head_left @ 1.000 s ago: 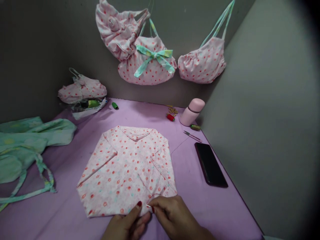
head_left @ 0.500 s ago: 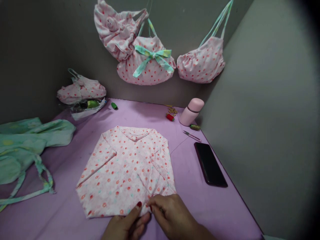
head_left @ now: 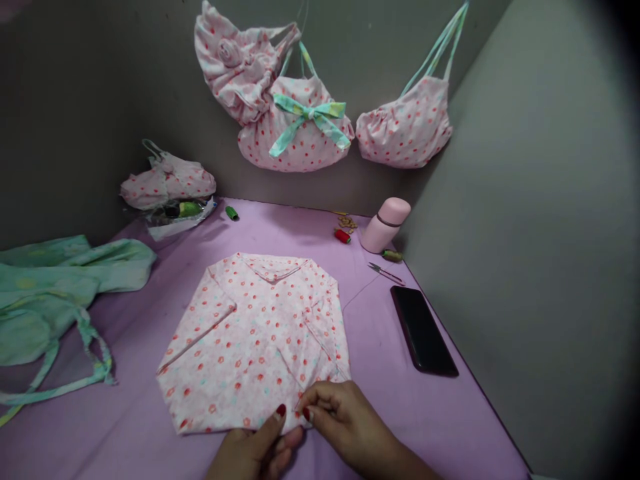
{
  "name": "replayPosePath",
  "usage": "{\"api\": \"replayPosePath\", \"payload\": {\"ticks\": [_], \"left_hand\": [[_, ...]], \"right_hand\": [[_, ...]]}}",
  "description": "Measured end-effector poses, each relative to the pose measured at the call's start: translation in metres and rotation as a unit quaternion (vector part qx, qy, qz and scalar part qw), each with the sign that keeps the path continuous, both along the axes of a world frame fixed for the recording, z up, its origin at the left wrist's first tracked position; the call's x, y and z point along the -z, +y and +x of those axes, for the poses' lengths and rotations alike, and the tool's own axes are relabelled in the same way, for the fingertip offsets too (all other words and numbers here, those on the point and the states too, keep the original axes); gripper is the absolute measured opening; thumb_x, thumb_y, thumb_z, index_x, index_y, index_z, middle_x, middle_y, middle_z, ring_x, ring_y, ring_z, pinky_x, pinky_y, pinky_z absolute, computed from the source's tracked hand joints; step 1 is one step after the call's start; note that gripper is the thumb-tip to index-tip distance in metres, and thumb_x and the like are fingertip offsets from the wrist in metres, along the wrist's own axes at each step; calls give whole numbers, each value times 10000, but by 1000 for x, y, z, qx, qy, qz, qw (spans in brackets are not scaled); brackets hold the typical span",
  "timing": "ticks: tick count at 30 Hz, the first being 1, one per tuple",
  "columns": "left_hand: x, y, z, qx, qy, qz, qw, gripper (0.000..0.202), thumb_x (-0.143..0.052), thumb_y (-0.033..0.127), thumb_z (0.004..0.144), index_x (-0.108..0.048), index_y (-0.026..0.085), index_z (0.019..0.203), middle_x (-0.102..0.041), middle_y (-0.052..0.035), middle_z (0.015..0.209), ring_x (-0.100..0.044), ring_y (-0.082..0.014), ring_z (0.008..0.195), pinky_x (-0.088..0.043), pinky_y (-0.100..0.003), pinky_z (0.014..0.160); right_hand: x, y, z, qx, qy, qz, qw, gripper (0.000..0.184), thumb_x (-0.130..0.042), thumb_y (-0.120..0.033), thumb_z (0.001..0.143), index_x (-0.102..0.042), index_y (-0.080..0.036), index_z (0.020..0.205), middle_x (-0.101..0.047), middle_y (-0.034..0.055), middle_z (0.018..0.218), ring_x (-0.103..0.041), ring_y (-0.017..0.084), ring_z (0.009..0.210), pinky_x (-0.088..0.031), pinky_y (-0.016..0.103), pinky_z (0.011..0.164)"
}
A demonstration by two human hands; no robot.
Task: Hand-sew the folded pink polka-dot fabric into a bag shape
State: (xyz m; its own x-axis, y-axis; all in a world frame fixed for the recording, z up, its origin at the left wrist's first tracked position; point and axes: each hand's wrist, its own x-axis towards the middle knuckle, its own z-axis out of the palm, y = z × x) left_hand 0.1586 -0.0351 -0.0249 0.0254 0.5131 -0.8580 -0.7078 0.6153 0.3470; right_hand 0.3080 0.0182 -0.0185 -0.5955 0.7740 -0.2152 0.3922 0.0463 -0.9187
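Note:
A piece of pink floral fabric [head_left: 250, 347] lies flat with its corners folded in, red dashed stitches running along its right folds. My left hand [head_left: 257, 450] holds the near edge, red-nailed thumb on top and fingers curled underneath. Just right of that thumb, my right hand [head_left: 345, 420] is pinched at the fabric's near right edge. Whatever sits between its thumb and forefinger is too small to make out. A thin thread [head_left: 363, 291] runs from the fabric's right side toward an olive thread spool [head_left: 392, 256].
On the purple tablecloth [head_left: 385, 427] are a phone [head_left: 424, 330], thread snips [head_left: 386, 273], a pink bottle [head_left: 387, 223], a red spool [head_left: 343, 236] and a green spool [head_left: 231, 213]. Mint fabric [head_left: 120, 267] lies left. Pink floral bags [head_left: 295, 143] hang on the wall behind.
My right hand has lifted slightly and turned, its pinch now a little above the fabric's near edge. The left hand keeps its hold. The whole view has shifted slightly.

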Motion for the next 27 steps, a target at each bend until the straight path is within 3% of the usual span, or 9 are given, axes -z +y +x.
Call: {"api": "replayPosePath", "payload": {"ticks": [4, 8, 12, 16, 19, 23, 27], "left_hand": [[2, 1, 1, -2, 13, -11, 1000, 74, -641, 31, 734, -581, 74, 744, -697, -121, 671, -658, -145, 587, -524, -179, 546], [3, 0, 0, 3, 16, -10, 1000, 81, -670, 60, 720, -599, 42, 756, -699, -157, 707, -678, -184, 660, -539, -183, 564], [0, -1, -1, 7, 12, 5, 1000, 87, -694, 74, 700, -612, 72, 730, -703, -141, 695, -686, -211, 701, -550, -192, 556], [-5, 0, -1, 5, 11, -3, 1000, 85, -630, 60, 752, -611, 53, 669, -699, -154, 668, -681, -176, 654, -534, -164, 552], [-5, -1, -1, 10, 8, -2, 1000, 73, -617, 66, 765, -619, 50, 694, -704, -157, 710, -678, -167, 663, -528, -166, 565], [3, -3, -3, 24, -14, 37, 999, 108, -685, 124, 725, -629, 67, 652, -690, -133, 676, -670, -174, 686, -521, -178, 595], [11, -6, -6, 56, -40, 109, 992, 243, -796, 262, 609, -621, 96, 574, -639, -81, 577, -638, -173, 626, -506, -193, 593]], "right_hand": [[-1, 0, -1, 1, 3, 2, 1000, 144, -474, -151, 815, -611, -160, 773, -530, -32, 595, -435, 88, 523, -327, 189, 509], [-3, 0, 0, -20, -31, 63, 997, 150, -464, -149, 838, -610, -172, 808, -582, -22, 649, -497, 100, 582, -348, 191, 555], [-5, -1, 0, -55, -89, 130, 986, 190, -406, -153, 870, -593, -190, 870, -648, 4, 760, -579, 123, 678, -376, 197, 615], [-8, -4, -6, -104, -235, 179, 950, 191, -432, -80, 776, -564, -169, 880, -680, 49, 786, -626, 173, 674, -352, 222, 547], [-8, -8, -13, -121, -337, 199, 912, 313, -485, -47, 661, -542, -159, 947, -695, 75, 791, -650, 227, 669, -292, 249, 481], [-6, -13, -23, -118, -358, 222, 899, 340, -519, -62, 623, -512, -171, 946, -695, 60, 765, -657, 242, 657, -264, 256, 458], [-10, -13, -33, -134, -350, 269, 887, 219, -488, -90, 731, -499, -174, 933, -684, 58, 752, -660, 239, 642, -263, 258, 445]]}}
